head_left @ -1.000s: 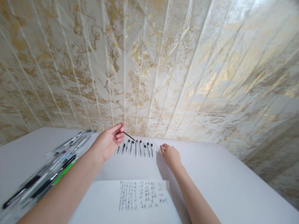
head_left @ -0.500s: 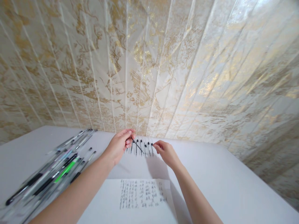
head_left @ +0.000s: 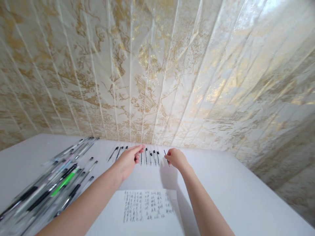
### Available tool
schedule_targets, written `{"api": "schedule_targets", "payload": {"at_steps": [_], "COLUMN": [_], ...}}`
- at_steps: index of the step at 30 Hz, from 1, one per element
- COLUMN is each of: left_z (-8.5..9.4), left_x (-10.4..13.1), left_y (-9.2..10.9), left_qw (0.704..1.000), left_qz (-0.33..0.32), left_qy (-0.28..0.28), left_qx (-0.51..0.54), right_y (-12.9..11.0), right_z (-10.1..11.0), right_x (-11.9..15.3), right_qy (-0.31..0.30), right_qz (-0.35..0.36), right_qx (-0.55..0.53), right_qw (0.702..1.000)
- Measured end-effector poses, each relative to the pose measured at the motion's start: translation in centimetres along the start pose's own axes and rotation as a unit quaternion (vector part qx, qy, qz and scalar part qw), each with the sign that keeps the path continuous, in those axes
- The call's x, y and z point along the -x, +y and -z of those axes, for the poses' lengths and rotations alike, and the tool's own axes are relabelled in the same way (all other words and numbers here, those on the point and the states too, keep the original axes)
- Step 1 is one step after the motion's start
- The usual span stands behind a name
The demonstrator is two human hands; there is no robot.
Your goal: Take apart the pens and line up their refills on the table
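Observation:
My right hand (head_left: 176,158) pinches a thin black stick, like a pen refill (head_left: 168,162), just above the table, right of a row of similar pieces. My left hand (head_left: 129,162) is closed over the middle of that row, thumb and fingers together. Something dark shows below its curled fingers; whether it is held or lies behind them I cannot tell. The row pieces (head_left: 154,157) are slim and dark with black tops, side by side near the table's back edge. More of them (head_left: 114,152) lie left of my left hand.
Many pens (head_left: 46,186), mostly clear and black, lie in a loose spread on the left, with a bright green one (head_left: 63,183) among them. A handwritten sheet (head_left: 147,206) lies in front of me. Behind the white table (head_left: 221,193) hangs a gold-patterned curtain (head_left: 147,82).
The thin stick that slanted down from my left hand is no longer there; one now shows in my right hand. The view has shifted slightly, uncovering more pieces at the row's left.

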State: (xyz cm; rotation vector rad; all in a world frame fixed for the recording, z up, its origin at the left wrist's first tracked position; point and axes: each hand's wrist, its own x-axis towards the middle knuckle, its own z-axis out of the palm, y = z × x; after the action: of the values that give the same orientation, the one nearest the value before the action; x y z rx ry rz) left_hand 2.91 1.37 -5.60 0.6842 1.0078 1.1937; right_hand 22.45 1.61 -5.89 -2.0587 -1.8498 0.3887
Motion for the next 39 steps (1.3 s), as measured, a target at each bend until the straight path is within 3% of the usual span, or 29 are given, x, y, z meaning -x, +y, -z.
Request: {"api": "schedule_targets", "payload": {"at_steps": [5, 9, 13, 17, 21, 25, 30, 33, 37, 39], "left_z": [-0.6, -1.1, -1.3, -1.5, -1.6, -2.0, -2.5, -2.4, -2.2, -2.1], "left_x": [0.2, 0.4, 0.5, 0.9, 1.5, 2.1, 2.3, 2.4, 2.7, 2.8], "left_y": [0.2, 0.0, -0.7, -1.0, -1.0, -1.6, -2.1, -1.4, 0.2, 0.9], "left_qw": [0.998, 0.995, 0.993, 0.992, 0.991, 0.988, 0.989, 0.988, 0.983, 0.985], "left_qz": [0.029, 0.036, 0.040, 0.051, 0.055, 0.060, 0.081, 0.097, 0.096, 0.082], "left_qy": [0.014, 0.008, -0.002, -0.034, -0.077, -0.104, -0.089, -0.077, -0.113, -0.118], "left_qx": [0.057, 0.097, 0.115, 0.108, 0.100, 0.093, 0.083, 0.089, 0.109, 0.098], "right_y": [0.2, 0.0, -2.3, -5.9, -7.0, -6.0, -4.5, -2.2, 1.4, 2.5], "right_z": [-1.6, -1.0, 0.3, 0.2, -0.4, -0.7, -0.1, 0.1, -1.6, -2.9], "right_x": [-0.9, -0.8, 1.0, 3.3, 3.9, 3.4, 2.0, 0.1, -2.4, -3.1], "right_qy": [0.032, 0.018, -0.024, -0.075, -0.080, -0.091, -0.067, -0.034, 0.029, 0.034], "right_qz": [-0.017, 0.003, 0.093, 0.233, 0.236, 0.218, 0.198, 0.149, 0.054, 0.038], "right_qx": [0.030, 0.023, -0.023, -0.077, -0.078, -0.078, -0.064, -0.045, 0.000, 0.015], "right_qw": [0.999, 1.000, 0.995, 0.967, 0.965, 0.969, 0.976, 0.987, 0.998, 0.999]}}
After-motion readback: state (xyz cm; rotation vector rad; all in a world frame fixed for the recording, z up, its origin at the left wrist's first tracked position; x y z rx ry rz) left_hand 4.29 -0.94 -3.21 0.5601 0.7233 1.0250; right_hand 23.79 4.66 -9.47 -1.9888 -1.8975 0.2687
